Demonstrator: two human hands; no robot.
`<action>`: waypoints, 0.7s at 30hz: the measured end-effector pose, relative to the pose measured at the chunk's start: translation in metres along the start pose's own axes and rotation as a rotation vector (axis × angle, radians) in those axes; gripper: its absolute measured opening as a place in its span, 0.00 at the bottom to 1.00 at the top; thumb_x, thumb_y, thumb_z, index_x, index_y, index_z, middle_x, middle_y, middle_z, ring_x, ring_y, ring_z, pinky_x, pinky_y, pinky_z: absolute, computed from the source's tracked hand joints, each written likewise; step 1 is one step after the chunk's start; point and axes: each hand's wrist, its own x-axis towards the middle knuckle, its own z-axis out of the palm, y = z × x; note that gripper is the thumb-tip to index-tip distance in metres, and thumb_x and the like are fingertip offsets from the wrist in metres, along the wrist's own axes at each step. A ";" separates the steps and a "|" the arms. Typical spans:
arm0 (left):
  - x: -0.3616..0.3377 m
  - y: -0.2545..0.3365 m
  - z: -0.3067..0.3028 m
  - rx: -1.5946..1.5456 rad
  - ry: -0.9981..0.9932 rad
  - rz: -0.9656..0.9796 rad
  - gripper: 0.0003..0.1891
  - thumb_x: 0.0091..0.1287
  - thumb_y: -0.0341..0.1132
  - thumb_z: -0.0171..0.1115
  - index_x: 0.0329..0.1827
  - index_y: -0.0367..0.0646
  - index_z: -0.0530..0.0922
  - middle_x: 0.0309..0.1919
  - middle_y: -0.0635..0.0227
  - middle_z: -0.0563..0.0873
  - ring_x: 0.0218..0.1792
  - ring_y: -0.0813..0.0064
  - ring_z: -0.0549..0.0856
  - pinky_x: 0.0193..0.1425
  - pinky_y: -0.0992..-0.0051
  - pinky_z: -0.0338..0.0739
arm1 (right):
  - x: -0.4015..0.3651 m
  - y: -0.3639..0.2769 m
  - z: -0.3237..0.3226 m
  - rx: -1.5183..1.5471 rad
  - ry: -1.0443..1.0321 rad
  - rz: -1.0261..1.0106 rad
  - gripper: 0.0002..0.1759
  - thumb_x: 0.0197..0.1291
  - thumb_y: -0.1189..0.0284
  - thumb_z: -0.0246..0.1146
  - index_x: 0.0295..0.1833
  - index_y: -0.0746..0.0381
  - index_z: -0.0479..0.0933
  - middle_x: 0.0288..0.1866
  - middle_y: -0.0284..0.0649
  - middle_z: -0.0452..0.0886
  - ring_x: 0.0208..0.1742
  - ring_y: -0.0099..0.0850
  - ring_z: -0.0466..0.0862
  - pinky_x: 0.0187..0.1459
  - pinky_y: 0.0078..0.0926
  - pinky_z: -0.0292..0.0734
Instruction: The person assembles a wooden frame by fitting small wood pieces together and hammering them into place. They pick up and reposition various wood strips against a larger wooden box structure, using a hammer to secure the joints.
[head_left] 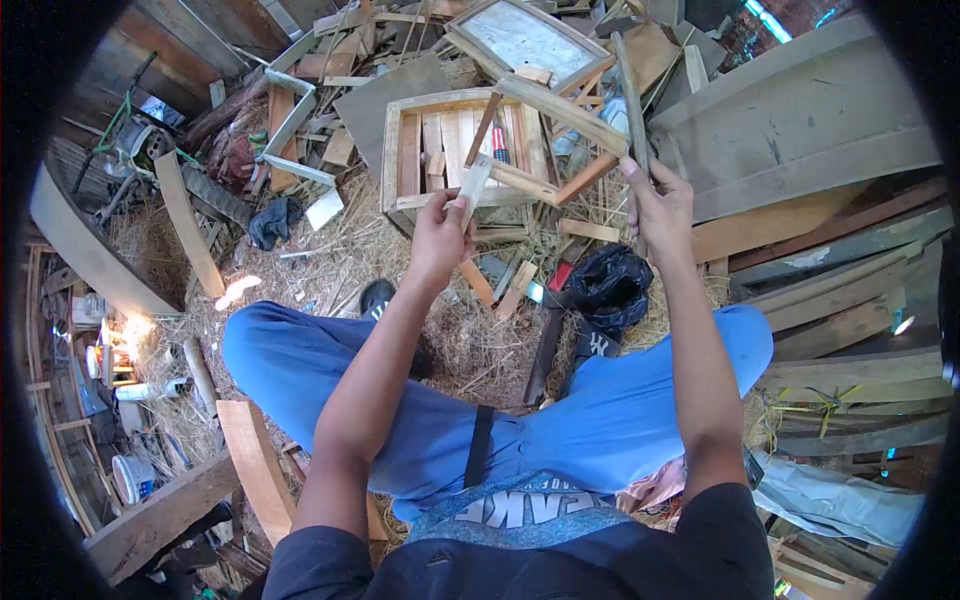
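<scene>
My left hand (443, 235) is closed on a pale flat strip (476, 184), whose upper end meets a corner of a small rectangular wooden frame (565, 112). At the frame's right corner, my right hand (660, 205) is closed on the wood, beside a long thin dark stick (634, 100). The frame is held tilted above the ground. Behind the strip stands a wooden box (400, 150) with slats inside, and a red and black screwdriver (499, 146) lies in it.
A framed panel (525, 42) leans behind the box. Near my feet lie a black plastic bag (608, 285) and wood scraps on straw. Long boards (790, 130) are stacked at the right. A curved plank (188, 225) and a white bucket (130, 478) are at the left.
</scene>
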 end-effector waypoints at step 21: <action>0.000 -0.006 0.000 0.029 0.033 0.029 0.14 0.83 0.37 0.51 0.60 0.37 0.78 0.26 0.71 0.80 0.20 0.83 0.75 0.22 0.78 0.69 | -0.008 0.006 0.003 0.073 -0.125 -0.016 0.14 0.66 0.64 0.74 0.47 0.65 0.85 0.16 0.27 0.72 0.13 0.16 0.69 0.13 0.18 0.64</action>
